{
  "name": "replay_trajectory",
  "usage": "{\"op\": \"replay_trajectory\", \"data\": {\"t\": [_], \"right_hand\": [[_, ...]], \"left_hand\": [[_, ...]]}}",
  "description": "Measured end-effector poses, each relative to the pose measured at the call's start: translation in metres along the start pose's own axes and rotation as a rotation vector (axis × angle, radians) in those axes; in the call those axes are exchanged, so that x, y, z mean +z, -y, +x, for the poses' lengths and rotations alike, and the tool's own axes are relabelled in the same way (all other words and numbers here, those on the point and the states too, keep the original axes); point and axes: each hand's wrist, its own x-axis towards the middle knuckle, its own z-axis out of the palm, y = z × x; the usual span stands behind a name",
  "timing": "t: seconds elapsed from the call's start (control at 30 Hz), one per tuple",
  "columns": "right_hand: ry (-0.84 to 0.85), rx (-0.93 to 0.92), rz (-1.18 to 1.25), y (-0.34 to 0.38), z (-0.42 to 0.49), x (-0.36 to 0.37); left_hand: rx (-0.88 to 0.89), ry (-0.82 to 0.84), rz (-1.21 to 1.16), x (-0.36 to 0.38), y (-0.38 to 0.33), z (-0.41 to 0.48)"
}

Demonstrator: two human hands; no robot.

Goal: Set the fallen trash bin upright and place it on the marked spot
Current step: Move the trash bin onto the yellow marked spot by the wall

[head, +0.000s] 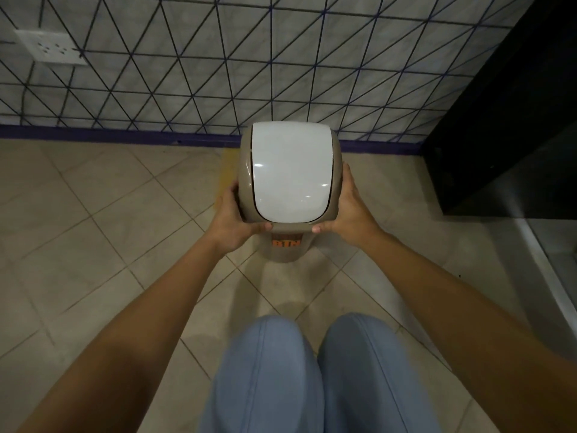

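Note:
A small beige trash bin (pixel 288 250) with a white swing lid (pixel 290 173) stands upright near the wall, seen from above. An orange label shows on its front below the lid. My left hand (pixel 232 220) grips the lid's left side and my right hand (pixel 348 214) grips its right side, thumbs on the front rim. A yellowish mark (pixel 226 170) on the floor tiles shows just left of the bin, mostly hidden by it. Whether the bin's base touches the floor I cannot tell.
A tiled wall with dark diagonal lines and a purple baseboard (pixel 93 135) runs behind the bin. A white wall socket (pixel 51 50) sits upper left. A black cabinet (pixel 505 120) stands at right. My knees in blue trousers (pixel 312 370) are below.

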Motion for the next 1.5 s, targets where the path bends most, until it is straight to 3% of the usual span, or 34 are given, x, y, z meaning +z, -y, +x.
{"op": "replay_trajectory", "data": {"t": [0.57,0.97,1.5], "right_hand": [[-0.01,0.035,-0.032,0.001,0.046,-0.012],[0.003,-0.003,-0.015,0.004,0.064,-0.014],[-0.034,-0.034,0.037,0.006,0.093,-0.019]], "left_hand": [[-0.018,0.032,0.107,-0.007,-0.01,0.052],[0.088,0.049,-0.016,-0.006,-0.016,0.06],[0.027,0.039,0.068,-0.016,-0.025,0.098]]}}
